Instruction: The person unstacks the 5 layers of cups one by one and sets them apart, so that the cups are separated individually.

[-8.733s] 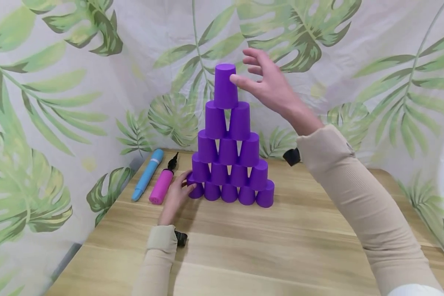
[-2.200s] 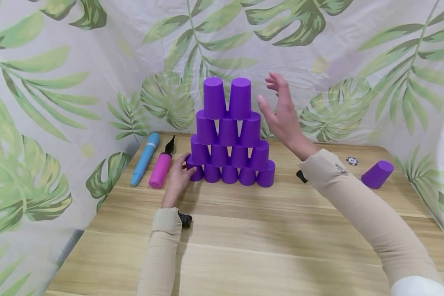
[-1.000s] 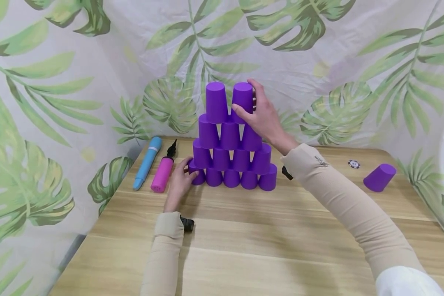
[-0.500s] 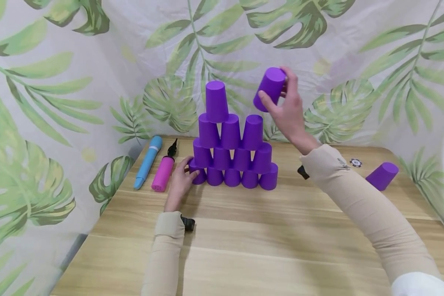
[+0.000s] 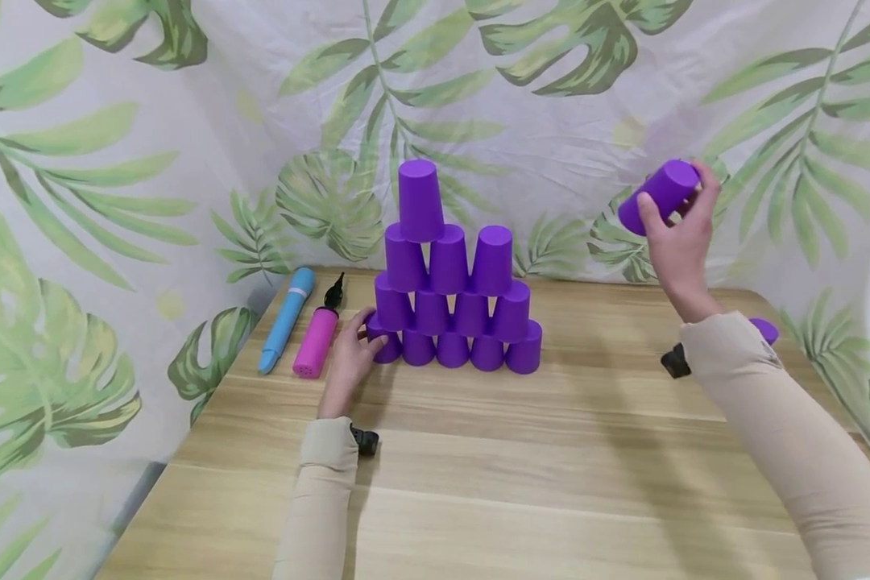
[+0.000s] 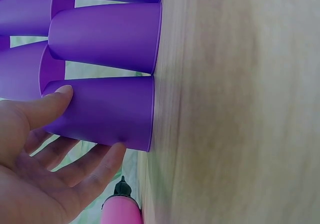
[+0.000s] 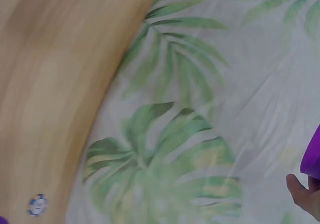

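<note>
In the head view, my right hand [image 5: 685, 242] grips a tilted purple cup [image 5: 660, 197] in the air, right of the stack. Upside-down purple cups form a tiered stack [image 5: 449, 258] on the wooden table. One cup [image 5: 420, 201] stands alone on top, at the left of its tier. At the stack's base my left hand [image 5: 350, 354] holds the leftmost cup [image 6: 110, 111], thumb on one side and fingers on the other. The right wrist view catches only part of the raised cup [image 7: 313, 159] and some fingers at its right edge.
Left of the stack lie a pink pump [image 5: 315, 342] with a black nozzle and a blue tube-shaped thing [image 5: 286, 318]. Another purple cup [image 5: 764, 330] stands at the right, mostly behind the sleeve. A poker chip [image 7: 37, 204] lies near the table's edge. A leaf-print cloth [image 5: 551, 145] hangs behind.
The earliest frame's single top cup now stands at the table's right. My right hand has since lifted the right cup of the pair below and carried it right. My left hand stays put.
</note>
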`<state>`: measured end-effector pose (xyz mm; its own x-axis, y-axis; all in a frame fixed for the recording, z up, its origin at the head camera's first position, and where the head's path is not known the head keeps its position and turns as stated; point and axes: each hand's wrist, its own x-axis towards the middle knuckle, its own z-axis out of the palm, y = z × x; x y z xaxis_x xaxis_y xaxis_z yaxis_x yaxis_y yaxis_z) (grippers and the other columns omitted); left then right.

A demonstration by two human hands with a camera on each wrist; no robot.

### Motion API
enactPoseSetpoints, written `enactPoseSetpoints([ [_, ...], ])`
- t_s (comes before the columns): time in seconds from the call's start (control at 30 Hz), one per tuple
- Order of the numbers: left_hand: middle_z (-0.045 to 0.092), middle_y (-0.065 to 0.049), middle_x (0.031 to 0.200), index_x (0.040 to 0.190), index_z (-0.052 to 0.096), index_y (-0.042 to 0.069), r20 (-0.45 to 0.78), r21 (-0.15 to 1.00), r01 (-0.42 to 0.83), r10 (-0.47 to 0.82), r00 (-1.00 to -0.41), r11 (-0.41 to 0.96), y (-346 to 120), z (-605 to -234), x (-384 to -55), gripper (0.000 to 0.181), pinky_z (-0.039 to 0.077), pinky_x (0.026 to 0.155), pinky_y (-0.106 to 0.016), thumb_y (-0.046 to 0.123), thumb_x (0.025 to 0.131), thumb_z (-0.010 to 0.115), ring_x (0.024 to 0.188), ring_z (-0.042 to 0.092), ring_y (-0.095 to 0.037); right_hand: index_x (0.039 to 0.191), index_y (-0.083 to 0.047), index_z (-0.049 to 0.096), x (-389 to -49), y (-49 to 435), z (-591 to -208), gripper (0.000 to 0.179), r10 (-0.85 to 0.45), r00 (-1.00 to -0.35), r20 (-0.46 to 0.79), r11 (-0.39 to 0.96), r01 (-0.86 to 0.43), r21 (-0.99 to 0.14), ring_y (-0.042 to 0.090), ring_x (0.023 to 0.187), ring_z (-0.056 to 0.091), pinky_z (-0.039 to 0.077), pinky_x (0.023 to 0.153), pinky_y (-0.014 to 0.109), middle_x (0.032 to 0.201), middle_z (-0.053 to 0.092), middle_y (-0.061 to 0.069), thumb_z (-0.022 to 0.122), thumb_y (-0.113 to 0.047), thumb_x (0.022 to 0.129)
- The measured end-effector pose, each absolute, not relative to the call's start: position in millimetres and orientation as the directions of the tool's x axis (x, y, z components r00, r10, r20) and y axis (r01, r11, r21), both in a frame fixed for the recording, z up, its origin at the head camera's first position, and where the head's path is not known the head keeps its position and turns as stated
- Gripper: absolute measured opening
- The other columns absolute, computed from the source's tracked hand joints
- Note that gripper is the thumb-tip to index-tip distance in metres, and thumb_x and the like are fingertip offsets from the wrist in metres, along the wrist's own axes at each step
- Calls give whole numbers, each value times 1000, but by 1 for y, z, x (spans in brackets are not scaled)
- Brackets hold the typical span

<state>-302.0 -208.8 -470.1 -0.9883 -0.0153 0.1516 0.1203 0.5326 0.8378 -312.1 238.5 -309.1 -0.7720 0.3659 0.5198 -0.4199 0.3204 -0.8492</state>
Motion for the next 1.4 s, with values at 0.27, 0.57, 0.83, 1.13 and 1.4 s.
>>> enactPoseSetpoints([
  [0.27, 42, -22, 145, 146, 38, 4, 149, 837, 120, -11, -989, 533, -208, -468, -301, 60, 47, 99, -51, 5, 92, 63, 122, 49, -44, 143, -29, 25, -278, 286, -369, 64, 373, -823, 428, 373, -289, -881, 24, 121, 51, 43, 106, 38, 132, 47, 8, 64, -22, 92],
  [0.57, 42, -23, 144, 147, 36, 3, 141, 838, 114, -9, -990, 533, -210, -469, -302, 60, 45, 100, -52, 5, 92, 62, 123, 48, -44, 146, -21, 24, -254, 308, -425, 69, 429, -852, 300, 516, -41, -855, 29, 117, 51, 45, 95, 34, 130, 50, 16, 65, -27, 90],
  [0.83, 41, -22, 146, 147, 36, 4, 142, 845, 116, -10, -990, 522, -208, -469, -303, 61, 46, 100, -51, 4, 92, 62, 124, 48, -44, 147, -10, 19, -240, 321, -451, 73, 439, -871, 220, 530, 53, -846, 41, 124, 43, 37, 102, 54, 142, 42, 26, 63, -25, 91],
  [1.13, 41, -22, 146, 148, 35, 5, 142, 837, 115, -9, -990, 535, -211, -470, -303, 61, 46, 100, -50, 5, 93, 62, 125, 47, -44, 146, -9, 17, -236, 329, -465, 73, 480, -857, 186, 506, 97, -857, 43, 126, 43, 35, 107, 53, 140, 41, 29, 63, -22, 91],
  [1.4, 42, -23, 144, 147, 37, 6, 150, 841, 121, -11, -989, 527, -208, -472, -304, 60, 47, 99, -51, 5, 92, 62, 123, 48, -45, 146, -8, 14, -234, 339, -466, 74, 465, -869, 169, 527, 118, -842, 47, 127, 41, 32, 109, 54, 140, 38, 34, 63, -20, 91],
])
